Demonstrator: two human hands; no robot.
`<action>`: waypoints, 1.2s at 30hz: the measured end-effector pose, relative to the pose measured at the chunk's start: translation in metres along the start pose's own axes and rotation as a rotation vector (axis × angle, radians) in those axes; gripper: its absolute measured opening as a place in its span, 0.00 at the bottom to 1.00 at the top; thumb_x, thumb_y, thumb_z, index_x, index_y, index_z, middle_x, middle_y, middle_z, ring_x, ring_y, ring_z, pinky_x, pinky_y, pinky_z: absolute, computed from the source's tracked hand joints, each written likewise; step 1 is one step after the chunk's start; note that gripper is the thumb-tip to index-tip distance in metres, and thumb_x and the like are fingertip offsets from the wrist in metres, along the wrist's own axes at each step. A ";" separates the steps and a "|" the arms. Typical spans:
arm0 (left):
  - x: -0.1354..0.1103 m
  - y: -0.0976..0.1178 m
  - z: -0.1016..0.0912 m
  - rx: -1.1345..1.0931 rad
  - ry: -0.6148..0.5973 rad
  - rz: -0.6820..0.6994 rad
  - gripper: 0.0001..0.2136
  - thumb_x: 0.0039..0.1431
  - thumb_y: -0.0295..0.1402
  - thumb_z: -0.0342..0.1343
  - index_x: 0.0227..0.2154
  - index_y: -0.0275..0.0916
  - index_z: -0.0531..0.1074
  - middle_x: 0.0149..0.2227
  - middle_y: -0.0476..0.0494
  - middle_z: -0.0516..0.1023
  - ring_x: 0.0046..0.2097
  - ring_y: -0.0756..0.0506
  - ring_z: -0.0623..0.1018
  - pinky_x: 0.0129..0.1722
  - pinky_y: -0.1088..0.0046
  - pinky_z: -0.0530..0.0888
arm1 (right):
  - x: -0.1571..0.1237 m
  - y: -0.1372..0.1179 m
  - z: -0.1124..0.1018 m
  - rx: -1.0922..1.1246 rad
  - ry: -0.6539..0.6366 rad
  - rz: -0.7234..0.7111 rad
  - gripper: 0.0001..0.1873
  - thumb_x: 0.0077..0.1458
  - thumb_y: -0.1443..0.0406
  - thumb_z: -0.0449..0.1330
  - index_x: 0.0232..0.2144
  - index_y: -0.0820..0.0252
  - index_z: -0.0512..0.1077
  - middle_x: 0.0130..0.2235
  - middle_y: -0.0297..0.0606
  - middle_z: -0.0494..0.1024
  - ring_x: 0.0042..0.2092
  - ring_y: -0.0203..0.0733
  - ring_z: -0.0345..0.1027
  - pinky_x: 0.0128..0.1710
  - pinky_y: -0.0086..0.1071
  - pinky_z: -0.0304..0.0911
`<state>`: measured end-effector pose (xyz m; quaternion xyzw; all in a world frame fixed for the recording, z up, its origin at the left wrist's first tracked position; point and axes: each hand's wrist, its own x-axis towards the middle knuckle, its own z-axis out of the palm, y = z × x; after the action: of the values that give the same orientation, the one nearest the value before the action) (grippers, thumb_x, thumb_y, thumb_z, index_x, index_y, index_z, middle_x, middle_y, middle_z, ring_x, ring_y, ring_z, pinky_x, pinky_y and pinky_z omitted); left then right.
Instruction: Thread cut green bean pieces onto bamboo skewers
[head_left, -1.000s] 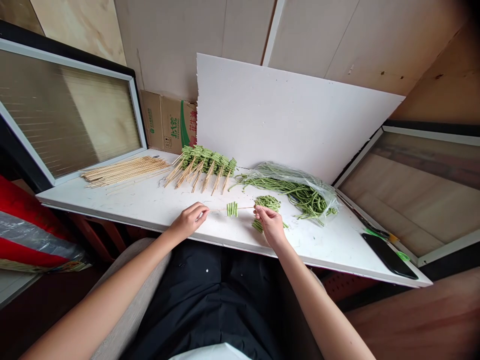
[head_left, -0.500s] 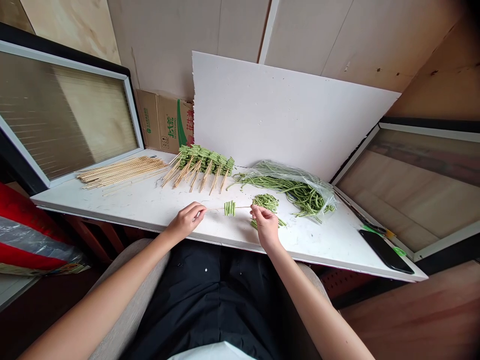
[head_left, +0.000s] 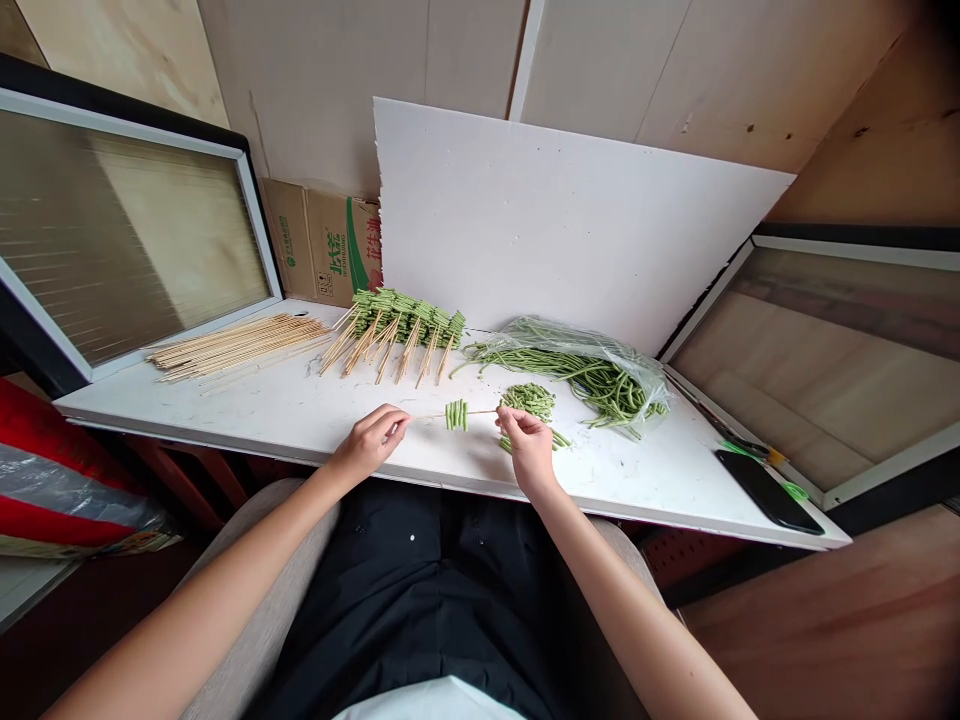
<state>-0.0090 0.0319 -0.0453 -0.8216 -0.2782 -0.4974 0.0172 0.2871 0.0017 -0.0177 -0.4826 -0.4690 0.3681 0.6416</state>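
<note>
A thin wooden skewer (head_left: 481, 412) runs level between my two hands, above the front of the white table (head_left: 300, 415). Several short green bean pieces (head_left: 456, 415) are threaded side by side near its middle. My left hand (head_left: 373, 438) pinches the skewer's left end, and my right hand (head_left: 526, 445) pinches its right end. Just behind my right hand lies a heap of cut bean pieces (head_left: 531, 400); a few longer pieces (head_left: 559, 440) lie partly hidden by that hand.
Filled bean skewers (head_left: 409, 318) are stacked at the back, beside bare skewers (head_left: 236, 345). Long beans (head_left: 600, 385) lie partly in a clear plastic bag (head_left: 559, 335). A black phone (head_left: 765, 490) and scissors (head_left: 739, 440) lie at the right. A cardboard box (head_left: 322, 240) stands behind.
The whole view has shifted slightly. Both hands keep their pinch on the skewer, and the bean pieces stay in about the same place along it.
</note>
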 end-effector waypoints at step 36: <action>0.005 0.016 0.021 0.008 0.126 -0.246 0.05 0.71 0.31 0.54 0.41 0.39 0.75 0.35 0.44 0.77 0.33 0.47 0.76 0.35 0.71 0.74 | 0.038 -0.049 -0.069 -0.929 -0.660 -0.162 0.11 0.58 0.57 0.65 0.33 0.55 0.85 0.35 0.40 0.84 0.35 0.45 0.73 0.36 0.35 0.65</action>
<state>0.0166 0.0269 -0.0480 -0.7483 -0.3770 -0.5453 -0.0232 0.3646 0.0051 0.0325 -0.5359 -0.7924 0.2043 0.2079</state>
